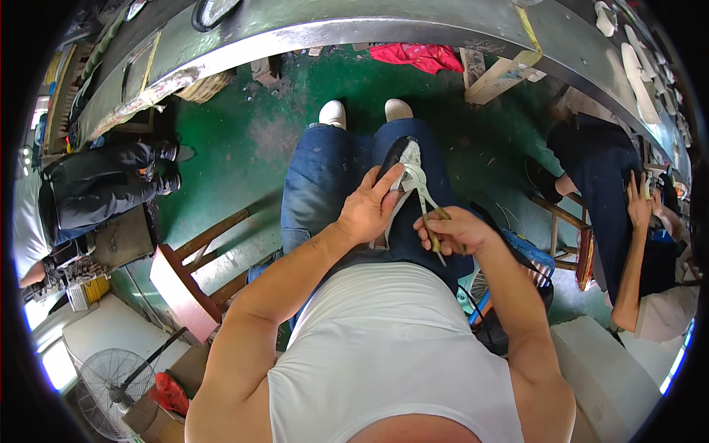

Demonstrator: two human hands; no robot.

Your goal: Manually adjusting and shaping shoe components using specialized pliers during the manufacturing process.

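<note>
A dark shoe (399,153) with a pale underside lies over my lap, its toe pointing away from me. My left hand (367,205) is closed around its near left side, with thumb and forefinger up by the pale part. In my right hand (461,232) are pale metal pincers (415,179), gripped by their handles, which look yellowish at the ends. The jaws of the pincers rest at the shoe's edge, close to my left fingertips. A thin pointed end sticks out below my right fingers; I cannot tell whether it is part of the pincers.
A metal-edged workbench (295,40) curves across the far side, with pale shoe lasts (639,81) at its right. Co-workers sit left and right; one person's hand (639,199) shows at right. A wooden stool (181,295) and a fan (111,391) stand left. Red cloth (417,57) lies under the bench.
</note>
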